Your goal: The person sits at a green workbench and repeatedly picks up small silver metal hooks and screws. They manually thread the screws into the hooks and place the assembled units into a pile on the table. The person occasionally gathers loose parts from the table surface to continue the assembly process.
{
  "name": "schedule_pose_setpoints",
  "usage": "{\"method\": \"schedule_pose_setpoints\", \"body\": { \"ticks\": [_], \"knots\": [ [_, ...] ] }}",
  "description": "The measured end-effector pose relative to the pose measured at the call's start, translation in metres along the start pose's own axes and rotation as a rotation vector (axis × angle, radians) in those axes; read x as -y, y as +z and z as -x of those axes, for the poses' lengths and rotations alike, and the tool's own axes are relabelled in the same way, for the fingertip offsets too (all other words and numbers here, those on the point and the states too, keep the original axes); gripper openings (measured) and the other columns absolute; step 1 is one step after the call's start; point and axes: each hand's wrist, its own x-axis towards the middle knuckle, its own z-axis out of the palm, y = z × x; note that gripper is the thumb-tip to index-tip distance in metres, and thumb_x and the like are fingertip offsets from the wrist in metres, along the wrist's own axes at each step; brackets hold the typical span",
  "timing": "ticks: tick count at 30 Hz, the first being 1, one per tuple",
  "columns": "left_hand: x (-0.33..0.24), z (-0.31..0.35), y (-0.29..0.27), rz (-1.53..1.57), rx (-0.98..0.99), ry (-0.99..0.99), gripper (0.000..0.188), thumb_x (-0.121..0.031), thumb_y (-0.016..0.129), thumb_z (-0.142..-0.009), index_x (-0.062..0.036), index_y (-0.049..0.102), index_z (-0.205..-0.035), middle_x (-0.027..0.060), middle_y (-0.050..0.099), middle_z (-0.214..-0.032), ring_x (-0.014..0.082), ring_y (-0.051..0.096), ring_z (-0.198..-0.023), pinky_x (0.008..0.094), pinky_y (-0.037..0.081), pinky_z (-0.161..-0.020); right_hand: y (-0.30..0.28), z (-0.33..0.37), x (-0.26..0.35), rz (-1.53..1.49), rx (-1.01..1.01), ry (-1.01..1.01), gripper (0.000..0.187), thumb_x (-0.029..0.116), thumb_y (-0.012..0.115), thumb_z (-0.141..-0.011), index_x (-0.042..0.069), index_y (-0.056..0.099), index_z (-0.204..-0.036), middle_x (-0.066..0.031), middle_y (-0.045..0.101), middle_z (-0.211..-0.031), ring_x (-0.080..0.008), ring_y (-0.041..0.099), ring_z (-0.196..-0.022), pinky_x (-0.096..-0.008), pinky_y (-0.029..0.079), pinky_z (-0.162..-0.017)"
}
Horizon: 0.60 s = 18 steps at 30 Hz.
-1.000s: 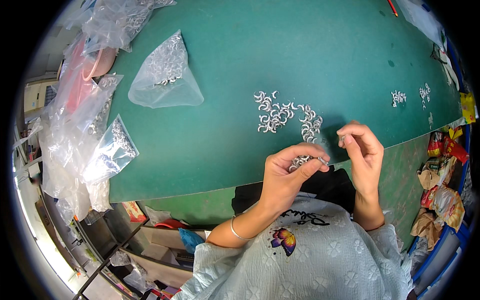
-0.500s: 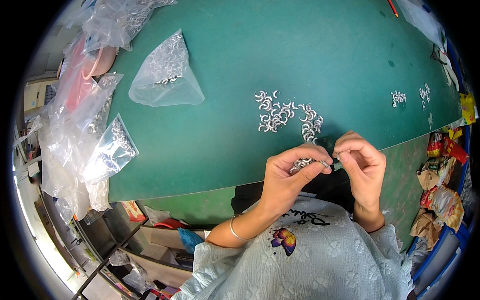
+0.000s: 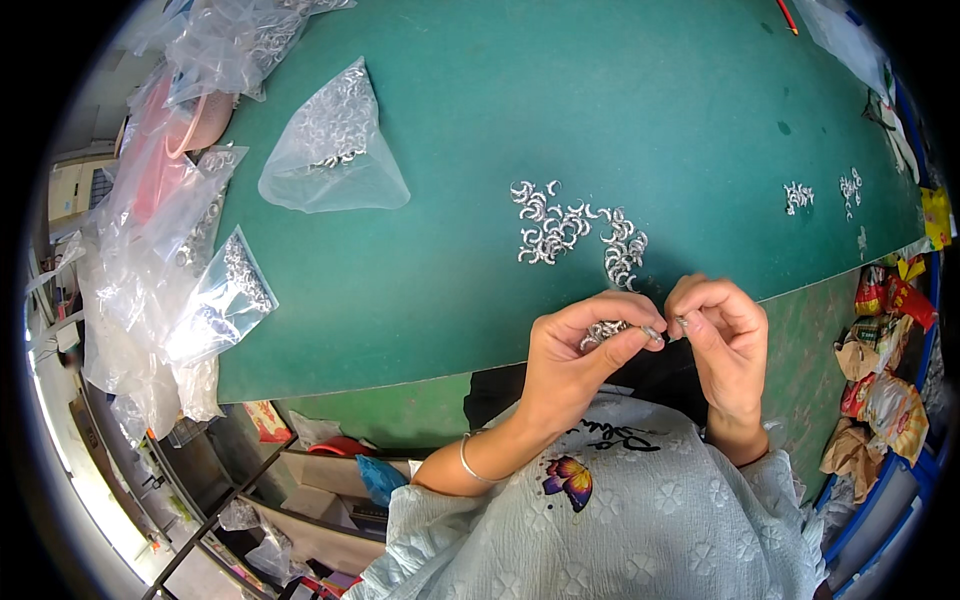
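My left hand (image 3: 575,345) is closed around several small silver crescent-shaped metal pieces (image 3: 603,332), with one piece (image 3: 651,334) pinched at the thumb and forefinger tips. Close beside it, my right hand (image 3: 722,335) pinches a small silver metal piece (image 3: 682,322) between thumb and forefinger. Both hands are held at the table's near edge, fingertips almost meeting. Just beyond them a loose pile of silver crescent pieces (image 3: 552,235) lies on the green table, with a smaller cluster (image 3: 624,248) trailing toward my hands.
An open clear plastic bag (image 3: 335,150) of crescent pieces lies on the green table (image 3: 450,120) at left. More plastic bags (image 3: 225,300) and a pink basket (image 3: 205,125) crowd the left edge. Two small piles (image 3: 797,197) lie far right. Colourful packages (image 3: 880,390) stand beyond the right edge.
My right hand has dropped slightly toward me, and its fingertips have turned a little. The left hand has barely moved; the piles look the same.
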Motion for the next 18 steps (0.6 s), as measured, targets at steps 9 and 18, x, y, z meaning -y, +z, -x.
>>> {"method": "schedule_pose_setpoints", "body": {
  "ticks": [9,18],
  "knots": [
    [-0.0009,0.0006,0.0013,-0.002,0.002,0.003,0.009,0.003,0.056,-0.082,0.0036,0.060,-0.090,0.0122,0.058,-0.095,0.0159,0.057,-0.082,0.0277,0.048,-0.076,-0.0011,-0.0003,0.0045,0.015,0.022,-0.006,0.013,-0.009,0.057,-0.077,-0.007,0.061,-0.090,-0.0121,0.058,-0.087,-0.0163,0.053,-0.081,-0.0266,0.043,-0.071],
    [-0.0011,0.0006,0.0013,-0.022,0.011,0.023,0.010,0.005,0.055,-0.081,0.0040,0.060,-0.090,0.0124,0.058,-0.095,0.0162,0.057,-0.083,0.0280,0.049,-0.077,-0.0008,-0.0010,0.0011,0.051,0.006,-0.041,0.011,-0.008,0.058,-0.077,-0.006,0.062,-0.087,-0.0117,0.061,-0.083,-0.0174,0.054,-0.077,-0.0268,0.043,-0.068]
  ]
}}
